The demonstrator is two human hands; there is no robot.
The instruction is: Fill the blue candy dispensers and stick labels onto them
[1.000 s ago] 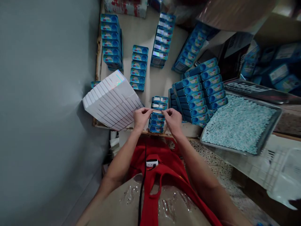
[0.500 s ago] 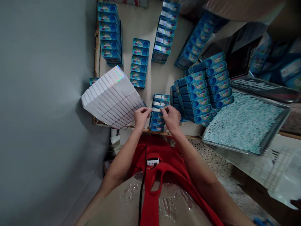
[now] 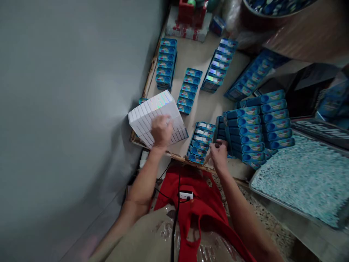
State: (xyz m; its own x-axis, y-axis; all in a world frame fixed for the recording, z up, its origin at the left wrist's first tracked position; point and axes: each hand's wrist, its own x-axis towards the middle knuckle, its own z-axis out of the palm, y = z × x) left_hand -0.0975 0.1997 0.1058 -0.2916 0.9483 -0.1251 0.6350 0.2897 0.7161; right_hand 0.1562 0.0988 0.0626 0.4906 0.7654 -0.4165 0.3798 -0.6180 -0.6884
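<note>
My left hand (image 3: 161, 131) is in front of a large white block ruled into strips like label sheets (image 3: 174, 112), which stands tilted on the table. Motion blurs its fingers, and whether they hold a label cannot be made out. My right hand (image 3: 219, 154) is beside the near row of small blue boxes (image 3: 198, 151), thumb and fingertips drawn together; anything between them is too small to name. White labels (image 3: 203, 139) lie across the three farther boxes of this row. The nearer boxes show bare blue tops with dark ovals.
More rows of blue boxes (image 3: 166, 62) stand farther back on the table (image 3: 188, 54). A stacked pile of blue boxes (image 3: 249, 131) is right of my right hand. A metal tray of pale turquoise pieces (image 3: 302, 178) sits at the right. The grey wall (image 3: 68, 91) borders the left side.
Both hands were together at the third box with a white label between them; that label now lies on the box. My left hand has moved left to the white block, my right hand slightly right. The view has shifted.
</note>
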